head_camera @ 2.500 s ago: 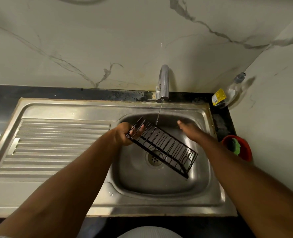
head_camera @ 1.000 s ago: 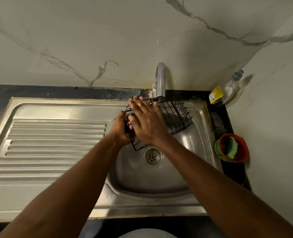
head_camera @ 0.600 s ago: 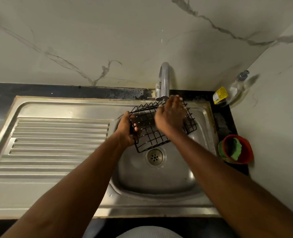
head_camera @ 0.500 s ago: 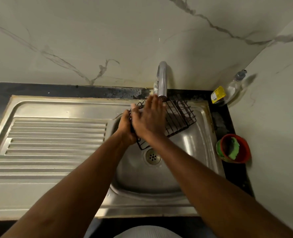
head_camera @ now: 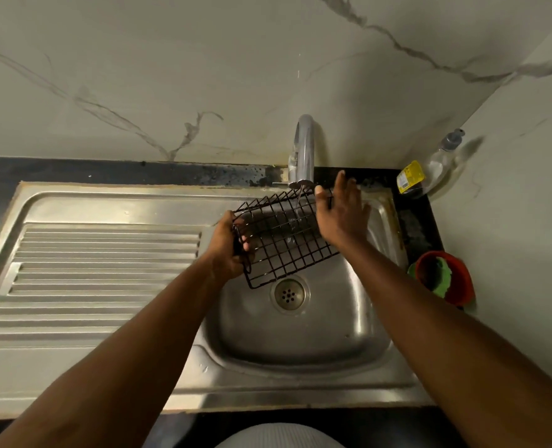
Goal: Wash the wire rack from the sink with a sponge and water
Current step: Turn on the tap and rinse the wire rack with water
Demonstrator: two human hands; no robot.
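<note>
Stainless steel sink (head_camera: 268, 392) fills the near view, set into a black countertop (head_camera: 417, 231), with a ribbed drainboard (head_camera: 106, 270) to the left and a round perforated drain (head_camera: 289, 294) in the basin floor. Just above the drain, a black wire grid rack (head_camera: 287, 244) is held tilted over the basin. The left hand (head_camera: 227, 250) grips its left end, fingers curled round the wires. The right hand (head_camera: 341, 218) lies flat over the rack's right end, fingers straight and slightly spread, pinching nothing. To the right on the countertop sits a red round bowl (head_camera: 459, 279) with a green sponge (head_camera: 441, 276) inside. Beyond the rack, a curved chrome tap (head_camera: 303, 150) drops a thin stream of water (head_camera: 300, 197) onto the wires. In the far corner a clear plastic bottle with a yellow label (head_camera: 430, 173) leans against the veined marble wall (head_camera: 203, 76).
</note>
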